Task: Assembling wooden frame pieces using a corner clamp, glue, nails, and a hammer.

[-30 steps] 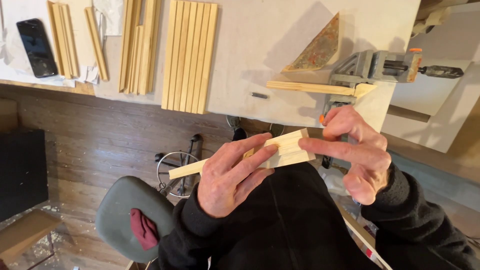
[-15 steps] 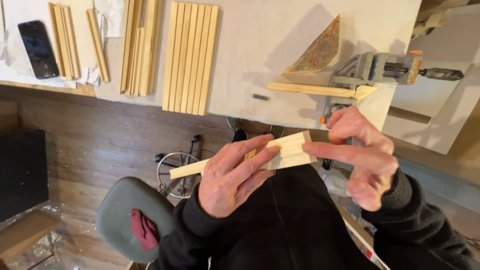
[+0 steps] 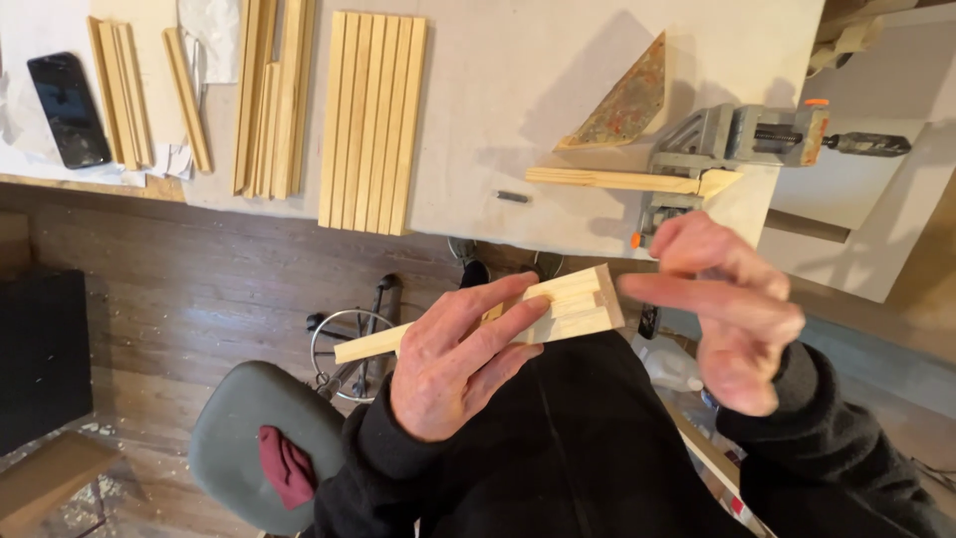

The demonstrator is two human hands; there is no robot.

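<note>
My left hand [image 3: 456, 361] grips a pale wooden moulding strip [image 3: 578, 304] held over my lap, its mitred, stepped end pointing right. My right hand [image 3: 732, 319] hovers just right of that end, fingers spread, index finger pointing at the cut face without gripping it. On the white workbench [image 3: 518, 110] a corner clamp [image 3: 732, 139] holds another mitred strip [image 3: 617, 179].
A row of several matching strips [image 3: 373, 120] lies on the bench, more strips [image 3: 269, 95] to their left, a black phone [image 3: 68, 110] at far left, a triangular rusty plate [image 3: 627, 100] near the clamp. A grey stool [image 3: 254, 438] stands on the wooden floor below.
My right hand has let go of the strip's end and drawn slightly right, fingers opening. My left hand keeps the strip in nearly the same place.
</note>
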